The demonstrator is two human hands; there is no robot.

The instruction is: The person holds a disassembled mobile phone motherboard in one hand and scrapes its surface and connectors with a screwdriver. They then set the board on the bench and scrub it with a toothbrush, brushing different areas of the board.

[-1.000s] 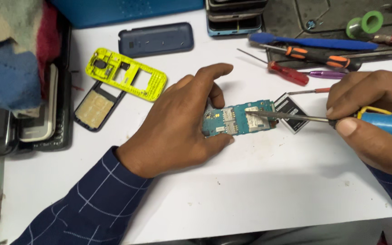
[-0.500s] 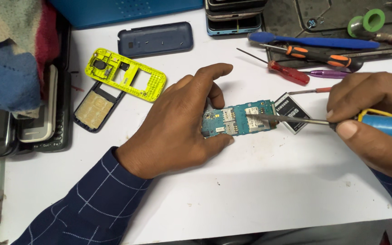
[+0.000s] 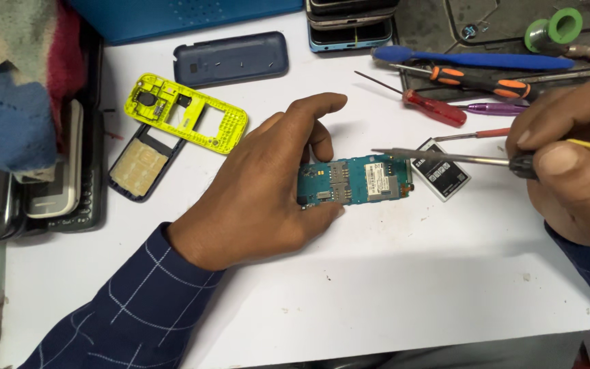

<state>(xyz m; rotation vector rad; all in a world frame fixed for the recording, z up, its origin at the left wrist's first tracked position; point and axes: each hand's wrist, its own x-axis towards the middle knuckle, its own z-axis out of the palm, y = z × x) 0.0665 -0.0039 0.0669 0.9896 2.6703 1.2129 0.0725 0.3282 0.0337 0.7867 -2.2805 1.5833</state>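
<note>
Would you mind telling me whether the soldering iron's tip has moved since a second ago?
Yes. The soldering iron tip has lifted off the circuit board and now sits slightly higher, toward the board's far edge, beside the battery, which has stayed put.

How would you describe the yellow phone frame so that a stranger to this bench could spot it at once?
Start at the white table and look left of the left hand, which pins a green circuit board. The yellow phone frame lies there, between a dark blue back cover and a keypad panel. It is the only bright yellow, cut-out part.
</note>
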